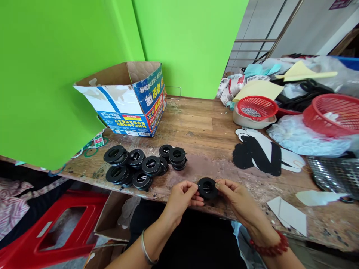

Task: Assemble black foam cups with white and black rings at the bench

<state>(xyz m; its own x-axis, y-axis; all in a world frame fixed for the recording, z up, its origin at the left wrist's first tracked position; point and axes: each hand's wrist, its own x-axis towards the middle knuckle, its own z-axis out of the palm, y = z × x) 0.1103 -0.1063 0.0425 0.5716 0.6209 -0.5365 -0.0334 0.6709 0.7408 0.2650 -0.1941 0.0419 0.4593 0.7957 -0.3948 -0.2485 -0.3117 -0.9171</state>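
A: Start at the left. What sits there?

B: An open cardboard box (131,99) lies on its side near the tabletop's (202,127) far left corner. Nearer the front edge, low stacks of black rings (143,168) are bunched together, touching one another. I'd judge they are kept there so they stay within easy reach of the left hand.

A: And the hands?

B: The left hand (182,196) and right hand (235,198) meet just over the front edge, about midway along it. Between them is one black ring (207,188), apart from the stacks. Each hand's grip is closed on it: thumb and fingertips pinch the rim, left side and right side.

A: Why hold it by the rim?

B: Probably to keep the face and the centre hole uncovered, and to steady it from both sides.

A: Which way does it point?

B: It is round, so no long axis shows across its face. Its flat face tilts up and back toward the wearer, so the line through the hole runs that way. Whether it touches the wood I cannot tell.

A: Further right?

B: Black and white cut-outs (260,153) lie overlapped, well apart from the hands. Behind them, toward the far right corner, a red basket (258,107) rests in a pale bowl.
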